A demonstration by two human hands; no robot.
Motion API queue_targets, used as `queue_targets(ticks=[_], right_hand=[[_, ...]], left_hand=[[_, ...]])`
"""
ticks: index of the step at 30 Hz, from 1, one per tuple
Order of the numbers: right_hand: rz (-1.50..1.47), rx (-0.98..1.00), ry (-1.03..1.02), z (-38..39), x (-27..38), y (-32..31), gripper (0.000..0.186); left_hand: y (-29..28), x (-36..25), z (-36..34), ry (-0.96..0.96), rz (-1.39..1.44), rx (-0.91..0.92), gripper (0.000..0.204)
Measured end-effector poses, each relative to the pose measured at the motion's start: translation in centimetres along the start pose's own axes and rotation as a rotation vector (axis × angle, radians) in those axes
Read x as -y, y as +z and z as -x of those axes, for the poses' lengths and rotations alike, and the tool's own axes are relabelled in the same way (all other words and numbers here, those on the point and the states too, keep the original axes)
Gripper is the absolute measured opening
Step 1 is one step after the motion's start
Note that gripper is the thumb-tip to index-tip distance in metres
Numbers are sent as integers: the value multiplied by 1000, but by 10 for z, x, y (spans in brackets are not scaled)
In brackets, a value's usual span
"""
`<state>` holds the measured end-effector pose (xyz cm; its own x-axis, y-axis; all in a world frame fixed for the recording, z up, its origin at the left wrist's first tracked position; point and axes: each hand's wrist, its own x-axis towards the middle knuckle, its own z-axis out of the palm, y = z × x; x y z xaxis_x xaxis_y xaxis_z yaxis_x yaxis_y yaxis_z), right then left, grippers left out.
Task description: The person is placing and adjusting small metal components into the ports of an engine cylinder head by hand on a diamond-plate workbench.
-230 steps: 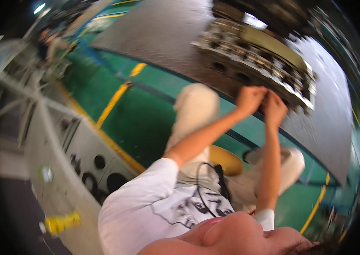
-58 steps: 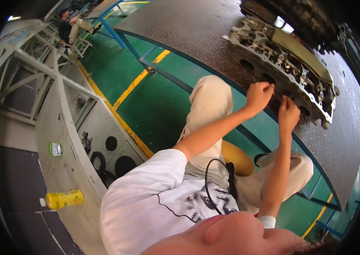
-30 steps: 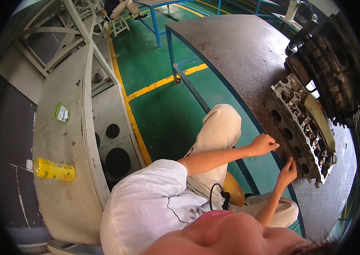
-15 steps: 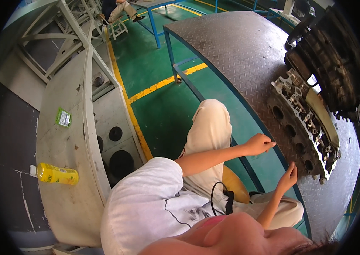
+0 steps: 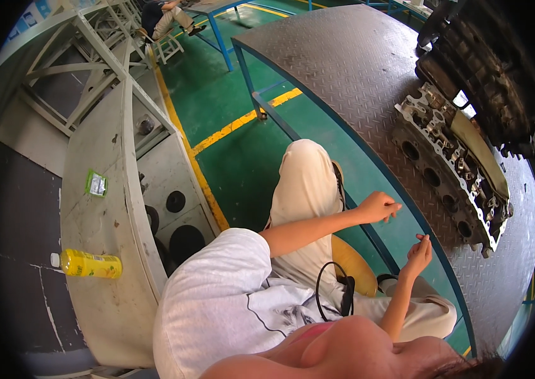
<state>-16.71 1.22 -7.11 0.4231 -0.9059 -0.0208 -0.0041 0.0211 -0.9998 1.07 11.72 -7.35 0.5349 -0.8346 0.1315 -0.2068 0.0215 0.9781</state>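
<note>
Over my lap, just short of the metal bench's edge, I hold both hands in front of me, a small gap apart. The fingers of my left hand (image 5: 378, 207) are curled in, tips together. My right hand (image 5: 419, 256) is also closed, thumb and fingertips pinched and pointing up. If anything is between the fingers of either hand, it is too small to make out. Nearest to them on the bench lies an engine cylinder head (image 5: 453, 167), its row of round openings facing me. Neither hand touches it.
A large dark engine part (image 5: 488, 76) stands behind the cylinder head on the tread-plate bench (image 5: 343, 57). To the left, a worn grey bench (image 5: 106, 303) carries a yellow drink bottle (image 5: 90, 263) and a small green packet (image 5: 97, 183). A person (image 5: 166, 19) sits far off.
Both hands have drawn back slightly from the metal bench's edge. My right hand no longer reaches over the bench top. The whole view has shifted a little.
</note>
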Motion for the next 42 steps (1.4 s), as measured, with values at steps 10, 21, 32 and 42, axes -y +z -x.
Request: queue_targets(ticks=[10, 21, 32, 42], right_hand=[[313, -114, -369, -2, -22, -11, 34], [208, 26, 42, 13, -20, 7, 32], [264, 143, 97, 14, -60, -2, 36], [330, 186, 132, 14, -66, -10, 39]], left_hand=[[20, 26, -13, -130, 41, -2, 34], [36, 10, -1, 39, -563, 209, 38], [43, 16, -2, 122, -826, 308, 40], [55, 17, 1, 149, -788, 319, 38]])
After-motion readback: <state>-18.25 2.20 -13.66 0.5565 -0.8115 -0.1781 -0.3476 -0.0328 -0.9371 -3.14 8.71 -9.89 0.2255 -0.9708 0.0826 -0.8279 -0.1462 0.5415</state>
